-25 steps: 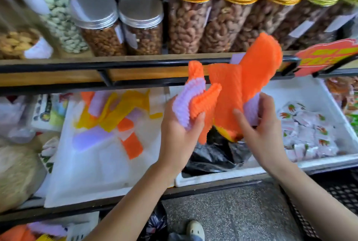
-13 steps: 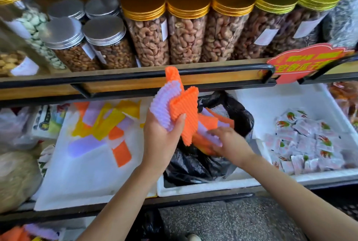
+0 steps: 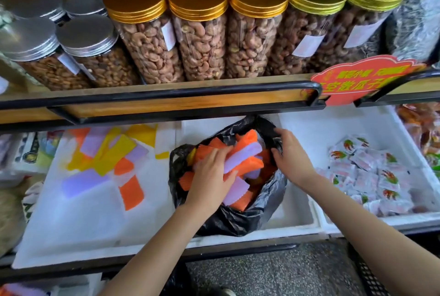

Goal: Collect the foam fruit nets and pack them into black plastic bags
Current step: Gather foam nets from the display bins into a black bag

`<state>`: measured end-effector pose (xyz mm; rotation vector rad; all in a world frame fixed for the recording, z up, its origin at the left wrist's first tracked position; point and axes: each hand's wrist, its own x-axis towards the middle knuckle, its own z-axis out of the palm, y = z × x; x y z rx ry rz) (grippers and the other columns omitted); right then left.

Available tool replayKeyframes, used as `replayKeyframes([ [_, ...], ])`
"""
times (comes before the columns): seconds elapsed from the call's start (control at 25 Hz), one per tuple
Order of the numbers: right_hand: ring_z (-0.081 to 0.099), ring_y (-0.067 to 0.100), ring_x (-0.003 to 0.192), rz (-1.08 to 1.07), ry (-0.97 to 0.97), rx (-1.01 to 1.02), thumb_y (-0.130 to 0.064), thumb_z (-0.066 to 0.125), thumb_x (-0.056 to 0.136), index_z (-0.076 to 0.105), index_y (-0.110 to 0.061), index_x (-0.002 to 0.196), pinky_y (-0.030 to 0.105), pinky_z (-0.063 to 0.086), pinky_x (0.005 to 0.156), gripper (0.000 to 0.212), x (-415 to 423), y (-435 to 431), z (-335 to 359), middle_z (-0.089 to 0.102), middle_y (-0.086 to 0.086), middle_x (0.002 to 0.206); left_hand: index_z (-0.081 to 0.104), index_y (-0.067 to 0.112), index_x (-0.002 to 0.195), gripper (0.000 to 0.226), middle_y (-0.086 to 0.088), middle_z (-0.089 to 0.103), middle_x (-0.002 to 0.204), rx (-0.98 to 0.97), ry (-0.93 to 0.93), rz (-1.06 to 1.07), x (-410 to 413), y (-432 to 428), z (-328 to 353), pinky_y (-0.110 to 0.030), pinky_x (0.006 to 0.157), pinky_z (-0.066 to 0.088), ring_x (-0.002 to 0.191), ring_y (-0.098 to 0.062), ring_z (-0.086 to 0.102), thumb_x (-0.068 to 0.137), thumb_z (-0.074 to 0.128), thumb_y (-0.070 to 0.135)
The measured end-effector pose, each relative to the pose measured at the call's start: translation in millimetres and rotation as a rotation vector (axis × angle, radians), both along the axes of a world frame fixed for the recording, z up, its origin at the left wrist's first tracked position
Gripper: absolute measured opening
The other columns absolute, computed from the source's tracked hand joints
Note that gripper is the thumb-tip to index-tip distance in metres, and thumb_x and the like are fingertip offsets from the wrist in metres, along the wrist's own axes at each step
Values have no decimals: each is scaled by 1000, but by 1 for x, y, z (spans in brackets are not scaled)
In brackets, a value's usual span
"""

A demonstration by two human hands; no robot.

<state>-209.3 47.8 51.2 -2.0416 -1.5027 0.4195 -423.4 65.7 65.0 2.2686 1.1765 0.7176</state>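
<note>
Middle bin (image 3: 296, 214), near its front edge: packed nets (image 3: 240, 160) pressed into bag (image 3: 238, 222).
Left hand (image 3: 209, 176) lies flat on the packed nets, fingers loosely spread. Right hand (image 3: 291, 155) curls its fingers over the bag's right rim, holding the mouth wide. Loose nets (image 3: 112, 153) lie across the tray (image 3: 71, 229), left of the bag and nearer the left hand, which is judged the one to fetch them.

You're at a shop selling nuts and snacks: labelled gold-lidded jars of cashews (image 3: 202, 41) crowd the upper shelf (image 3: 166, 103), a red promotional sign (image 3: 362, 79) clips to its rail, and wrapped snack packets (image 3: 371, 176) fill a white bin (image 3: 321, 134) below.
</note>
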Motion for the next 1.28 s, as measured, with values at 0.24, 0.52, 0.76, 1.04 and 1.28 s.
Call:
replayKeyframes([
  [0.24,54,34,112,96,-215,-308,-23,56,91,50,-10,124,35,42,86,36,11,45,-10,61,17,117,46,13,120,34,4,52,103,-53,53,26,-12,-5,1,-18,73,34,98,-19,54,91,60,22],
  [0.52,61,23,71,-131,201,79,-26,56,91,57,-5,80,32,43,67,24,10,-13,39,67,3,65,37,15,135,48,-2,53,123,-33,22,22,5,-1,18,-15,70,31,105,-20,55,93,57,24],
  [0.76,65,20,64,-199,537,176,-24,59,90,57,-17,72,36,49,68,20,12,-53,67,64,-3,59,34,24,142,43,-5,46,125,160,460,-260,40,-11,-8,-38,84,43,114,-28,52,99,41,24],
  [1.04,64,19,62,-291,549,234,-22,56,93,55,-16,72,36,49,67,22,14,-72,73,63,-2,59,43,14,130,35,-5,55,130,-23,321,-412,67,-42,-21,-28,89,36,119,-23,51,100,39,32],
  [1.28,58,10,51,-439,425,305,-23,52,95,54,-15,75,23,43,54,21,29,-79,73,60,0,66,42,9,135,65,-11,44,142,-40,802,-679,62,-50,-38,-43,106,34,132,-27,38,95,29,58],
])
